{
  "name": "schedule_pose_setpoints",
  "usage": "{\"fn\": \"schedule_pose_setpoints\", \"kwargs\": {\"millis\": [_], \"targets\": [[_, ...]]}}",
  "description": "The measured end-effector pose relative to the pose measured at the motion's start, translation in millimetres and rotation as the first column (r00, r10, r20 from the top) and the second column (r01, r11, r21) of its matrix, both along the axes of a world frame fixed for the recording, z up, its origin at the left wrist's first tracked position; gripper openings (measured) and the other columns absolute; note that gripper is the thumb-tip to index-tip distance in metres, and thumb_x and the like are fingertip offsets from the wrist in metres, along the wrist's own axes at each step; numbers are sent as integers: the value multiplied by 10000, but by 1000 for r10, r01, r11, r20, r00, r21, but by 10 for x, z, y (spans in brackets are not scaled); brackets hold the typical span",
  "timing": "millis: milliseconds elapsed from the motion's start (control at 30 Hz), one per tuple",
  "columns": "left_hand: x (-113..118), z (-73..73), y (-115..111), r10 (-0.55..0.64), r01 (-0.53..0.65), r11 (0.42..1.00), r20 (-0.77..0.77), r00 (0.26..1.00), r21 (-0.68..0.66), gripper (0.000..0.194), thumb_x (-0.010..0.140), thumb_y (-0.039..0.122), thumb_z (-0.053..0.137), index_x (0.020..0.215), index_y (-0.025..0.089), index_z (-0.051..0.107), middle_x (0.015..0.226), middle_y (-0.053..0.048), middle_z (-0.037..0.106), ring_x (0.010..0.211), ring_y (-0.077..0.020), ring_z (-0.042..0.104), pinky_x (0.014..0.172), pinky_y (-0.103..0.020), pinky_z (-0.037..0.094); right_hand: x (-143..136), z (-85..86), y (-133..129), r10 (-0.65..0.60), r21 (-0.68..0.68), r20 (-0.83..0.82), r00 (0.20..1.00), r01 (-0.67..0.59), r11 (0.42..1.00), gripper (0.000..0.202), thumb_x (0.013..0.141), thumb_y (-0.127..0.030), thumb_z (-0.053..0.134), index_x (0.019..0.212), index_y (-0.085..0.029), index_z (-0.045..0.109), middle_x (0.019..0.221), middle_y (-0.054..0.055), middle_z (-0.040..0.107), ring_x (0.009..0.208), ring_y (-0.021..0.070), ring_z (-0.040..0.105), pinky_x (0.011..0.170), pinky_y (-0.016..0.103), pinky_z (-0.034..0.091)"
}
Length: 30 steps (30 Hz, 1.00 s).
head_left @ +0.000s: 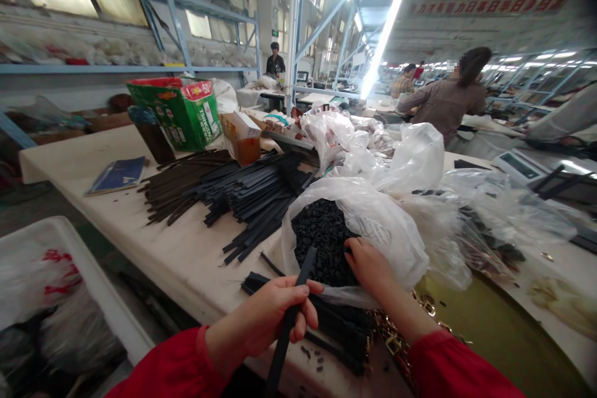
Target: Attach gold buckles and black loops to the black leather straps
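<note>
A long dark strap [285, 339] is pinched in my left hand [275, 311], its upper end pointing toward an open white plastic bag [396, 224]. The bag holds many small black pieces [319, 233]. My right hand [368, 264] reaches into the bag's right side with its fingers bent at the pieces; its fingertips are partly hidden, and whether they grip a piece is unclear. Behind the bag lies a spread of dark straps [256, 193]. Below my hands is a bundle of black straps [342, 329] with gold metal buckles [396, 342] beside it.
A green carton [175, 115], a small open box [242, 137] and a blue booklet [116, 175] stand or lie at the back left. Clear bags [504, 199] and a yellowish tray [494, 329] are to the right. A white bin [88, 267] is at left. People work farther back.
</note>
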<state>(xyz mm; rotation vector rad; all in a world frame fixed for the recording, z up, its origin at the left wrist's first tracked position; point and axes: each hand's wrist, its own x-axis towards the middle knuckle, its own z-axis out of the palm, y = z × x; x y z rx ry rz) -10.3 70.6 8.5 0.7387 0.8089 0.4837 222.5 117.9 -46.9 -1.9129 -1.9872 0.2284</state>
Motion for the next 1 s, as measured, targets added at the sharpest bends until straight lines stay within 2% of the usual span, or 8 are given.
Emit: {"fn": "schedule_pose_setpoints", "kwargs": {"millis": [200,267,333,433,567,667,800,1000], "targets": [[9,180,-12,-43,44,994,-7,999,100,351,827,396,468,1003,99,530,528,11,581,311,-36,372,343,-161,220,-101,229,-250,-1,54,-356,934,22,998,186,811,-261,482,956,-159,537,764,32,593,689,162,563,646,286,448],[14,331,6,-102,117,972,-81,991,206,384,853,449,415,1012,116,519,511,22,574,292,-32,332,328,-159,194,-182,340,-422,2,6,-678,735,3,1000,257,777,-358,541,952,-170,549,704,0,578,624,140,547,588,266,446],[21,468,0,-177,224,929,-178,968,294,367,850,457,411,982,131,515,502,30,571,283,-33,328,313,-156,181,-262,449,-610,-69,-88,-908,414,-26,996,339,702,-425,636,920,-173,572,696,-5,598,594,121,538,560,249,436],[28,548,-92,-228,308,903,-271,935,299,284,819,406,454,872,138,531,548,30,573,329,-37,413,329,-142,248,-349,539,-869,-207,-209,-978,38,-64,976,360,615,-407,743,840,-174,585,703,-3,643,561,86,535,536,207,427],[18,439,-326,-225,264,952,-231,947,156,242,770,321,478,886,125,558,591,20,572,363,-40,434,342,-138,296,-415,482,-1130,-298,-277,-919,-260,-113,954,285,599,-311,784,734,-177,572,700,-17,657,568,63,556,540,167,445],[11,359,-491,-215,226,973,-157,964,53,271,717,269,508,930,112,568,571,14,572,356,-46,422,330,-142,289,-481,401,-1277,-346,-317,-862,-371,-140,938,253,609,-285,781,723,-171,586,727,-20,659,581,56,570,555,159,457],[25,348,-618,-220,222,975,-131,967,0,298,675,222,488,940,106,560,555,8,576,352,-51,415,338,-148,297,-578,350,-1410,-358,-325,-850,-388,-149,934,238,614,-311,770,694,-174,593,677,-29,635,611,90,586,588,207,478],[74,275,-661,-275,353,919,-356,893,177,233,787,299,385,921,149,502,555,37,552,345,-53,410,341,-149,268,-632,299,-1527,-381,-345,-853,-357,-164,924,349,603,-292,783,904,-182,644,714,-16,666,597,77,593,556,175,455]]}}
